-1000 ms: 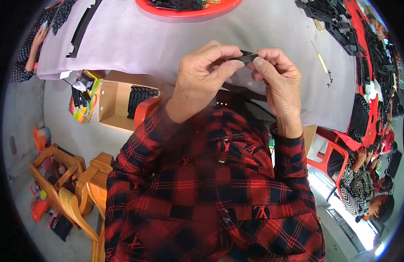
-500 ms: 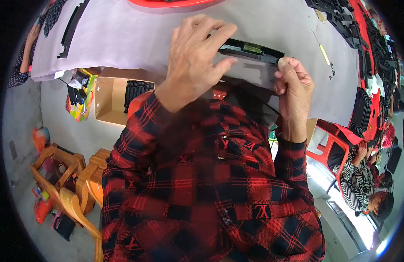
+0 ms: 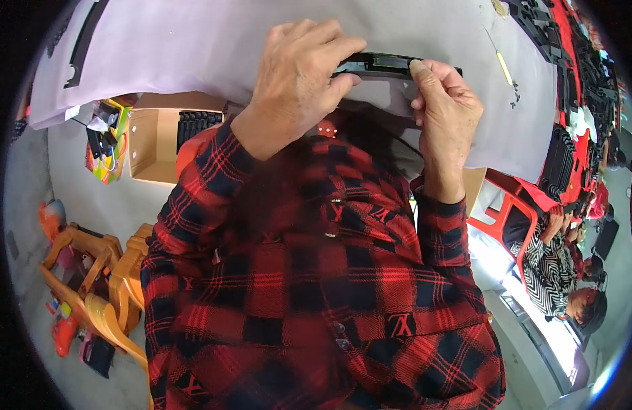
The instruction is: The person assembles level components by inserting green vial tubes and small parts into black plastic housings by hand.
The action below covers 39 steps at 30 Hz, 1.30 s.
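A long, narrow black plastic strip with a glossy recessed middle is held level above the table. My left hand grips its left end between thumb and fingers, and the back of the hand hides that end. Near the strip's right part, my right hand pinches it, thumb on top and the other fingers curled below. The right tip of the strip sticks out past my right fingers.
Another black strip lies at the table's left. To the right lie a yellow-handled pick and piles of black parts on red cloth. A cardboard box with black parts, a wooden chair, a red stool and seated people surround me.
My right hand has slid left along the strip, its thumb now nearer the middle recess. The strip sits slightly higher and more level. My left hand keeps its grip.
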Motion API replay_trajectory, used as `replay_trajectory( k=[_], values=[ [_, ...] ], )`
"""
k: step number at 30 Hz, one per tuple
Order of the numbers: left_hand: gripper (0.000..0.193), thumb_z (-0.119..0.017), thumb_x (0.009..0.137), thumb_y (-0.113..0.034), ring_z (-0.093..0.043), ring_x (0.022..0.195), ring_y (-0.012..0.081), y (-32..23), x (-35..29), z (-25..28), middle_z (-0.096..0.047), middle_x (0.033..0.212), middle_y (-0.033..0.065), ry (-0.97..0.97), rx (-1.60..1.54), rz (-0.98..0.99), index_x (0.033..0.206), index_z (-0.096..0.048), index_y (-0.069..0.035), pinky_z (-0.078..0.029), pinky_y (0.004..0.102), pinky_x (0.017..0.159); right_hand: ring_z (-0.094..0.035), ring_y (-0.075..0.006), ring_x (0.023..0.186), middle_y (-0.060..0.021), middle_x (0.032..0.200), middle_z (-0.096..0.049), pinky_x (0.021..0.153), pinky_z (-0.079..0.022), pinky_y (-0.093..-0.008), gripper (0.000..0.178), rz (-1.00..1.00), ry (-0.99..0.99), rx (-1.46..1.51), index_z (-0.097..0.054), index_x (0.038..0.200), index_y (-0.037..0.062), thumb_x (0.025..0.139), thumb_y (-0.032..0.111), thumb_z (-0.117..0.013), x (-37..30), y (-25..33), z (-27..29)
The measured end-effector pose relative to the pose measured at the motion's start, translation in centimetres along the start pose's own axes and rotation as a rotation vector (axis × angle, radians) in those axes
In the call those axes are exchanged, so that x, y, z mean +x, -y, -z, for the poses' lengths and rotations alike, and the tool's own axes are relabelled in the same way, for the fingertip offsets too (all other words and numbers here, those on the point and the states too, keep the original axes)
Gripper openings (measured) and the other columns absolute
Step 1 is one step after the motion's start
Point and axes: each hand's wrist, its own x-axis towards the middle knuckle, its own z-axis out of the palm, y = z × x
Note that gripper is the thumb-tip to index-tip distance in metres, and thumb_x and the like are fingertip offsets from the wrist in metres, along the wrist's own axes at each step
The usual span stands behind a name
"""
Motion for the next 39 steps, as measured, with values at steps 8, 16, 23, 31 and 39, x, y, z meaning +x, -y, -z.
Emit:
replay_trajectory(
  k=[8, 16, 23, 31, 39],
  values=[
    [0.035, -0.075, 0.074, -0.017, -0.057, 0.089, 0.0260, 0.1, -0.5, -0.6, -0.058, 0.089, 0.0055, -0.016, -0.022, 0.019, 0.106, -0.067, -0.006, -0.040, 0.0389, 0.085, -0.050, -0.0024, 0.050, 0.0027, 0.063, -0.059, 0.044, -0.037, -0.0178, 0.013, -0.007, -0.015, -0.054, -0.070, 0.086, 0.0009, 0.088, 0.014, -0.072, 0.0, -0.3, -0.1],
    [0.039, -0.076, 0.073, -0.015, -0.058, 0.092, 0.0268, 0.2, -0.8, -0.8, -0.061, 0.093, 0.0059, -0.047, -0.052, 0.010, 0.110, -0.067, -0.006, -0.041, 0.0393, 0.087, -0.050, -0.0036, 0.050, 0.0024, 0.062, -0.059, 0.046, -0.038, -0.0202, 0.016, 0.037, -0.073, -0.163, -0.069, 0.081, -0.0012, 0.087, 0.014, -0.073, 0.3, -0.3, -0.4],
    [0.045, -0.079, 0.070, -0.014, -0.060, 0.095, 0.0270, -0.1, -0.9, -0.4, -0.063, 0.097, 0.0058, -0.050, -0.124, 0.056, 0.112, -0.065, -0.007, -0.041, 0.0389, 0.091, -0.050, -0.0045, 0.053, 0.0020, 0.058, -0.058, 0.049, -0.041, -0.0231, 0.018, 0.091, -0.085, -0.334, -0.070, 0.078, -0.0022, 0.084, 0.014, -0.073, 0.7, 0.0, -0.6],
    [0.041, -0.077, 0.071, -0.011, -0.061, 0.093, 0.0280, 0.4, -0.9, -0.7, -0.063, 0.097, 0.0066, -0.072, -0.162, 0.010, 0.110, -0.064, -0.007, -0.043, 0.0393, 0.089, -0.055, -0.0071, 0.057, -0.0027, 0.058, -0.062, 0.058, -0.047, -0.0260, 0.018, 0.149, -0.129, -0.580, -0.072, 0.078, -0.0014, 0.079, 0.017, -0.070, 1.3, 0.1, -0.8],
    [0.040, -0.076, 0.072, -0.008, -0.061, 0.092, 0.0282, 0.1, -0.7, -0.6, -0.062, 0.097, 0.0062, -0.081, -0.152, -0.010, 0.110, -0.064, -0.008, -0.043, 0.0390, 0.088, -0.056, -0.0084, 0.057, -0.0047, 0.057, -0.062, 0.058, -0.047, -0.0277, 0.019, 0.153, -0.114, -0.607, -0.071, 0.076, -0.0005, 0.078, 0.019, -0.068, 1.9, 0.0, -0.4]
  ],
)
